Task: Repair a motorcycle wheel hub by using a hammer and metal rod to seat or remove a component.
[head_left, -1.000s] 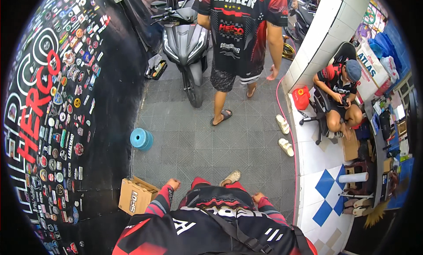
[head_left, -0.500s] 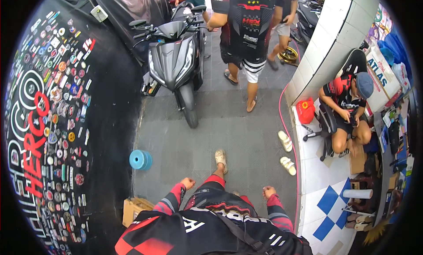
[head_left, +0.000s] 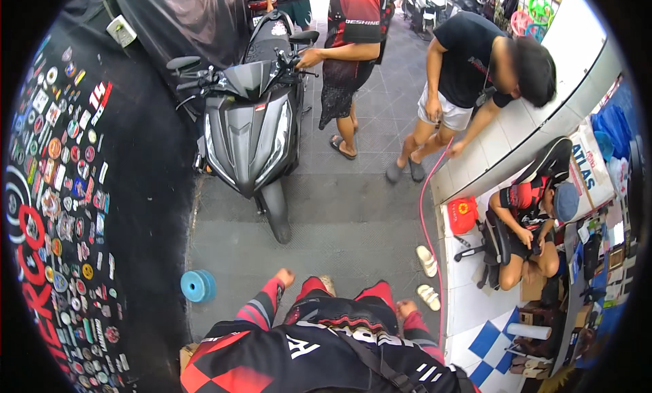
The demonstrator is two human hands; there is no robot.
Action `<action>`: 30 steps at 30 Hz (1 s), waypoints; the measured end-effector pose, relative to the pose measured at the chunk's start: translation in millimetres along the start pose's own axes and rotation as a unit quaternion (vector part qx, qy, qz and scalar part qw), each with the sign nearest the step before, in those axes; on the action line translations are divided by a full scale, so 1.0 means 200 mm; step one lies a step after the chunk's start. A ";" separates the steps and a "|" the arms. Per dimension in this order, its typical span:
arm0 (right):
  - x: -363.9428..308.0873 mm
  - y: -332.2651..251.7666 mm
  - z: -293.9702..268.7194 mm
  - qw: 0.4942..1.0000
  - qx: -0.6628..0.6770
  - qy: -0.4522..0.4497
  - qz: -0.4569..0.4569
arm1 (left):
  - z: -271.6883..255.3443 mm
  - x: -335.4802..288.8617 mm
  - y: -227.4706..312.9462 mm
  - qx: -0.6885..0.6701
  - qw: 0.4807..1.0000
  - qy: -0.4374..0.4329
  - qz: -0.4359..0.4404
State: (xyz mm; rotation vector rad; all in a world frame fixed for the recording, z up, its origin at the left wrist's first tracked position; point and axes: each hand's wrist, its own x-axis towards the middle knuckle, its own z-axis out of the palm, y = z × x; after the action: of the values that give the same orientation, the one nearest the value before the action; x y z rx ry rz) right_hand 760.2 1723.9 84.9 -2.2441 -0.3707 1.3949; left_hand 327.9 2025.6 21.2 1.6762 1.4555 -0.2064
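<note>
Ahead of my body on the left hangs my left hand (head_left: 286,278), its fingers curled in, with nothing visible in it. My right hand (head_left: 407,309) is low at my right side, loosely closed, and also appears to hold nothing. A pair of cream sandals (head_left: 428,296) on the floor lies nearest to that hand. To the left of my left hand, apart from it, a round blue plastic object (head_left: 195,286) stands near the wall. Further forward is a dark grey motor scooter (head_left: 252,132), facing me; a person in a red and black shirt grips its handlebar.
A person in a black shirt (head_left: 468,50) bends by the tiled pillar (head_left: 543,115), one hand near a pink hose (head_left: 422,210) along the floor. Another person sits low at right, near a red bag (head_left: 462,216) and cluttered shelves. A sticker-covered black wall (head_left: 146,257) borders the left.
I have moved forward, so the scooter looks nearer. The person in red and black has turned side-on at its handlebar. The person in black has come into fuller view, bending toward the hose.
</note>
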 end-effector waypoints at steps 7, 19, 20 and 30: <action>0.37 -0.62 0.04 0.993 -0.068 0.003 -0.099 | -0.53 0.44 0.37 -0.237 0.970 0.039 0.040; 1.52 -1.57 0.15 0.893 -0.355 -0.168 -0.218 | -0.61 0.50 0.54 0.009 0.994 -0.091 -0.066; 1.57 -1.74 0.16 0.929 -0.266 -0.145 -0.211 | -0.65 0.52 0.56 0.007 0.993 -0.093 -0.072; 1.90 -3.25 0.15 0.887 -0.301 -0.163 -0.309 | -0.54 1.23 0.56 -0.064 0.997 -0.050 0.001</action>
State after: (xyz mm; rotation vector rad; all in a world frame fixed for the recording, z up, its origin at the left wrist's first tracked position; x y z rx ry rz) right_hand 915.1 2460.3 119.9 -1.9884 -1.6700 1.3941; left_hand 455.6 2285.4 -12.9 1.5409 1.3639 -0.1897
